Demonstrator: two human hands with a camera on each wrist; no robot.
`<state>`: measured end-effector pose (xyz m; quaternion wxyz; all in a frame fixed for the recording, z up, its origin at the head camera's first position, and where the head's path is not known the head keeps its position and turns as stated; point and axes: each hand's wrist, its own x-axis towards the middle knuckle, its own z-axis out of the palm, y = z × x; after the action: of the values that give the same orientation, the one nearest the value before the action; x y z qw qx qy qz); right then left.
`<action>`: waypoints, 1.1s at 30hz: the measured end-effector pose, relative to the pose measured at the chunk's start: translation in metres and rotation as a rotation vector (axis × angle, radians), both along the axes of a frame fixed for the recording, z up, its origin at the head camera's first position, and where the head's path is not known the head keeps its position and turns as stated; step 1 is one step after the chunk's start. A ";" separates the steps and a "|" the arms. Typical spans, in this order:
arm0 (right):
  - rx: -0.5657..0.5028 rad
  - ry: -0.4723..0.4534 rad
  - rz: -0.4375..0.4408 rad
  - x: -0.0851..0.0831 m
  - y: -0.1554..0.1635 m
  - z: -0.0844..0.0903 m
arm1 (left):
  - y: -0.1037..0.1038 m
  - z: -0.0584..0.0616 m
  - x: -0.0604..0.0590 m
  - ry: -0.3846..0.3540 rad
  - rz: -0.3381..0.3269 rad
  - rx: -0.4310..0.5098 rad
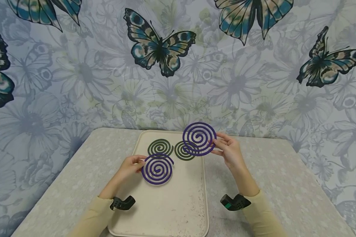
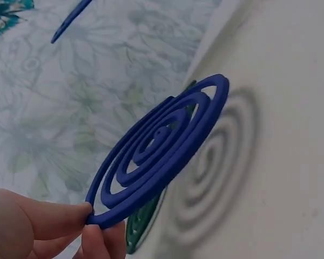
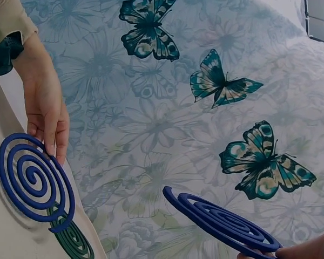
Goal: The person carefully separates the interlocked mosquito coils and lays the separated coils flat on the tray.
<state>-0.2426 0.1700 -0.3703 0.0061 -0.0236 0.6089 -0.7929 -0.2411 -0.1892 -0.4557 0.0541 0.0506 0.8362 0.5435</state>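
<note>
Both hands pinch purple coils: left hand (image 1: 130, 167) lower coil (image 1: 157, 168), right hand (image 1: 229, 150) raised coil (image 1: 199, 138)

1. The two purple coils (image 1: 157, 168) (image 1: 199, 138) look matt and slightly chalky, like pressed powder; the green coils (image 1: 160, 147) look the same
2. The tray (image 1: 178, 204) is smooth cream plastic, scuffed and speckled
3. The tablecloth (image 1: 284, 184) and butterfly backdrop (image 1: 77, 75) have a soft sheen

a home room: butterfly wallpaper (image 1: 160, 49), clothed table (image 1: 270, 171).
</note>
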 end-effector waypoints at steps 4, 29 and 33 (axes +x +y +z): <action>0.028 -0.027 0.004 -0.003 -0.002 -0.005 | -0.003 -0.011 -0.002 -0.002 -0.002 -0.027; 0.419 -0.140 0.261 0.002 -0.019 -0.091 | -0.007 -0.022 0.000 0.183 0.127 -0.340; 0.477 -0.139 0.268 0.007 -0.021 -0.093 | -0.006 -0.022 0.000 0.186 0.110 -0.346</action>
<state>-0.2357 0.1491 -0.4632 0.1581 -0.0475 0.7677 -0.6191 -0.2411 -0.1954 -0.4774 -0.0453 0.0445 0.9200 0.3868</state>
